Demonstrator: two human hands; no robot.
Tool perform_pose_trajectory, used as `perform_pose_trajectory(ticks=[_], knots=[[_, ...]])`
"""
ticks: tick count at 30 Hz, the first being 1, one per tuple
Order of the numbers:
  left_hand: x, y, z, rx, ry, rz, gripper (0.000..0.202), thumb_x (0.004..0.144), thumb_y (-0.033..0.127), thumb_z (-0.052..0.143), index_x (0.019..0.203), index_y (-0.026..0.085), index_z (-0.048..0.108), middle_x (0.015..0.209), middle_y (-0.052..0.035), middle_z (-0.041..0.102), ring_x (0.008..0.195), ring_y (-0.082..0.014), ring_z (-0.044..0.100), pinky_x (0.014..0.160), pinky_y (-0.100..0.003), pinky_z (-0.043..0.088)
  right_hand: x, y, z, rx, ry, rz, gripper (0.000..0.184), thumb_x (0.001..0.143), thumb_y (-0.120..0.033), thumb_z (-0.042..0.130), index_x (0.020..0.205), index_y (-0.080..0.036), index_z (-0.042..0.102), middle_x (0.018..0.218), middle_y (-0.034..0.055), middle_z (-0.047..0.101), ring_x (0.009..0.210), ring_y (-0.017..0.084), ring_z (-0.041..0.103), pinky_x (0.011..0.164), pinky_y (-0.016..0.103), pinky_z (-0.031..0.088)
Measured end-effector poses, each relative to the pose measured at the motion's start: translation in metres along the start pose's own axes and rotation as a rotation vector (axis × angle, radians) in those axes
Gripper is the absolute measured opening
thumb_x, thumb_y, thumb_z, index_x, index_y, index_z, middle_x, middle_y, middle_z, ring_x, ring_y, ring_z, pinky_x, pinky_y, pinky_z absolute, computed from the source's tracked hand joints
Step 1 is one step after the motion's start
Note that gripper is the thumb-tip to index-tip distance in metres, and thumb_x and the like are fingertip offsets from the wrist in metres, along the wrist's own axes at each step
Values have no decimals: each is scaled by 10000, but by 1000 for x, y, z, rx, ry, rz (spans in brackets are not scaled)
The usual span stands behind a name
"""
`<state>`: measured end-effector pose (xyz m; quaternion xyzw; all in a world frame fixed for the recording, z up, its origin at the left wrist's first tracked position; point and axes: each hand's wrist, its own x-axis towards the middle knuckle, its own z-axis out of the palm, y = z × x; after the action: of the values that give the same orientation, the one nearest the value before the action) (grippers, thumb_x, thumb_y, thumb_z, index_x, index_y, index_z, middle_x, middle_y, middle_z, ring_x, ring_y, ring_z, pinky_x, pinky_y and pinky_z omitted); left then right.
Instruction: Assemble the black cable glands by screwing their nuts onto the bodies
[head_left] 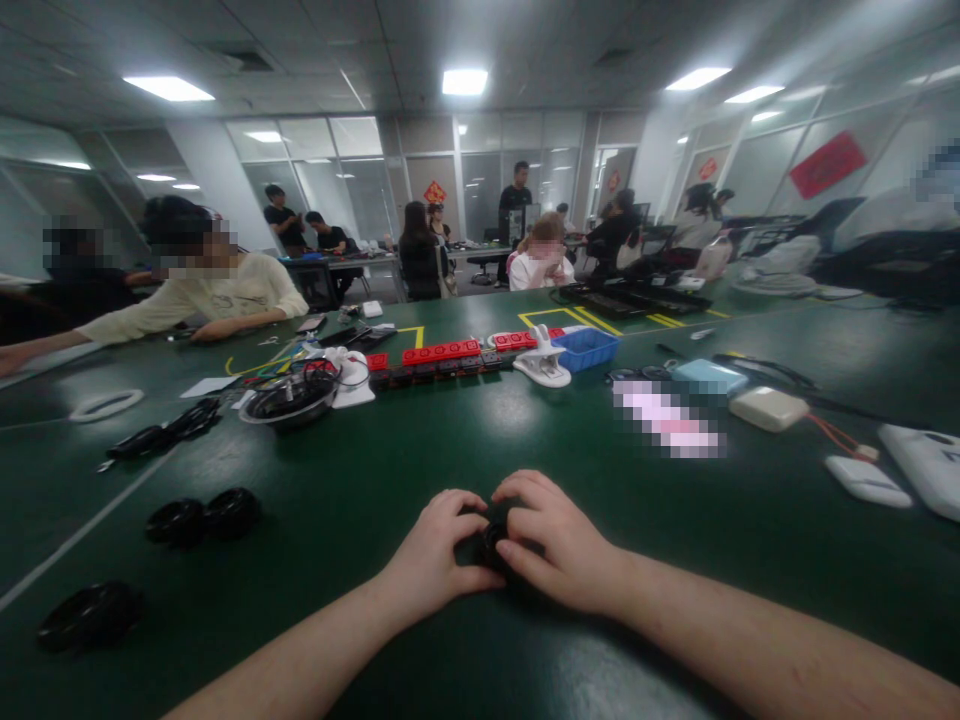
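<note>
My left hand (442,550) and my right hand (555,545) meet over the green table in front of me, fingers curled around a small black cable coil (491,540). Most of that coil is hidden behind the fingers, so its details are hard to make out. To the left lie two similar black coils (176,522) touching side by side. Nearer to me on that side rests another black coil (90,615). My hands are apart from all three.
Across the table stand a metal bowl of black cables (289,400), a row of red blocks (441,353), a white clip stand (544,360) and a blue bin (589,348). At right lie a white case (868,480) and a beige box (769,408). A person (247,285) sits far left.
</note>
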<state>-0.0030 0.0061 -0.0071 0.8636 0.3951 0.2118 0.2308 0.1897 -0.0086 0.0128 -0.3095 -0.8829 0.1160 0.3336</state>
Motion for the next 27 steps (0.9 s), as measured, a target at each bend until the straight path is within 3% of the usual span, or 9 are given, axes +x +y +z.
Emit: perform_pose_trajectory(ticks=[6,12,17,27], knots=[[0,-3,2,21,-12,30,357,583,347,782,888,225,642,1047,-40,508,1005,-247,448,863,-386,396,0,2,0,-137,25,3,174,807,-242,481,679,-158,566,988,100,530,984,224,450,883,418,381],[1,-6,4,42,-4,38,359,569,361,787,859,209,640,1044,-42,517,990,-249,458,861,-386,393,1,-5,-4,-279,-8,-6,185,832,-265,444,751,-157,570,1020,114,532,1021,241,440,980,491,267],[1,-6,4,39,-3,33,345,571,343,786,857,216,643,1035,-34,520,989,-245,457,866,-383,388,1,-10,-6,-288,-69,28,197,845,-291,418,815,-157,559,1055,123,515,1057,252,416,995,527,223],[2,-4,5,34,-6,38,345,570,327,787,858,206,640,1021,-33,524,982,-240,455,851,-370,394,1,-12,-5,-222,-138,84,206,831,-312,458,905,-152,564,1097,109,505,1079,232,406,1017,488,219]])
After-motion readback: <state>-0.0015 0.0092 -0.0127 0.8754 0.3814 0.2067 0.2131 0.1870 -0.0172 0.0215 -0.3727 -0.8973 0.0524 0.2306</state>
